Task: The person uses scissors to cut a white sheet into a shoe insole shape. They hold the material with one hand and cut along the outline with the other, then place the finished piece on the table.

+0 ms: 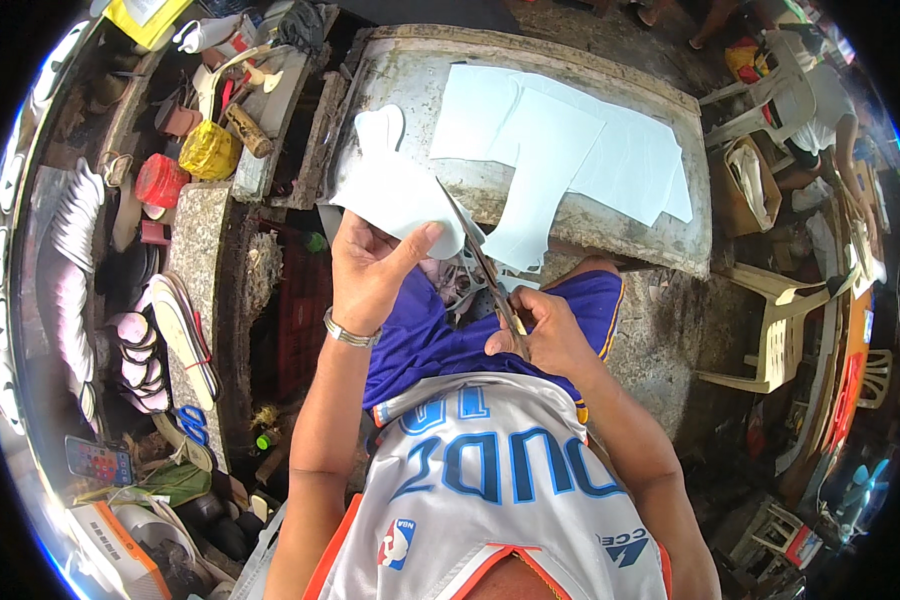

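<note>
My left hand (375,262) grips a white sheet piece (398,192) between thumb and fingers, above my lap. In my right hand (548,330) is a pair of scissors (478,252), its long blades pointing up and left at the sheet's right edge. Whether the blades are fully closed, I cannot tell. A rounded, sole-shaped white piece (382,128) lies on the worktable (400,70) just beyond the held sheet. Several larger white sheets (570,140) overlap on the table; the nearest one reaches over its front edge. White scraps show below the blades.
At left, a ledge holds several sandal soles (182,330), a red container (162,180) and a yellow-wrapped container (210,150). White soles (78,215) stand stacked farther left, near a phone (98,460). Plastic chairs (770,320) and a cardboard box (753,185) are at right, beside another person (822,105).
</note>
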Tool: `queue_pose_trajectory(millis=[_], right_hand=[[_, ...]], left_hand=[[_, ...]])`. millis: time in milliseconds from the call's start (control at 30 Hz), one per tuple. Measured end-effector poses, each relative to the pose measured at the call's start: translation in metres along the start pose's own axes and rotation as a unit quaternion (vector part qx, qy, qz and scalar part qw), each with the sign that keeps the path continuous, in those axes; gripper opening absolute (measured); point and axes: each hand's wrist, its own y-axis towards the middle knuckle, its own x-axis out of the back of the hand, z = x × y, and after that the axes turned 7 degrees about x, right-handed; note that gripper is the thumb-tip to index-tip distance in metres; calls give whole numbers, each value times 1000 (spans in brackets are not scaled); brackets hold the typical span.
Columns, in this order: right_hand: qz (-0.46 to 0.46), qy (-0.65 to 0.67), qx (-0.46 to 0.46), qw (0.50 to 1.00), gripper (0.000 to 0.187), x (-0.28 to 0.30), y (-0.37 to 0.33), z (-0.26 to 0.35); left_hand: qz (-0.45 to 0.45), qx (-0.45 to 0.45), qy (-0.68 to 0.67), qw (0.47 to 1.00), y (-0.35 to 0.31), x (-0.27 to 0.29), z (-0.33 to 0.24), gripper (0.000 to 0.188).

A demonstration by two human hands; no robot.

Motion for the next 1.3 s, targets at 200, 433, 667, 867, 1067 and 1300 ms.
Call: queue_pose_trajectory(millis=[200, 433, 667, 867, 1067, 1300], right_hand=[[5, -26, -15, 1000, 56, 3, -3, -3], [6, -37, 2, 999, 56, 8, -7, -3], [15, -42, 15, 999, 49, 12, -12, 4], [21, -37, 5, 999, 47, 11, -14, 6], [22, 0, -10, 1000, 43, 8, -14, 2], [3, 111, -37, 993, 48, -1, -23, -3]], left_hand=[[50, 19, 16, 998, 5, 6, -10, 53], [99, 14, 52, 994, 11, 11, -20, 54], [121, 18, 84, 989, 14, 12, -27, 61], [131, 33, 98, 986, 17, 12, -31, 62], [140, 40, 109, 983, 18, 13, -34, 63], [116, 47, 3, 992, 22, 12, -25, 62]])
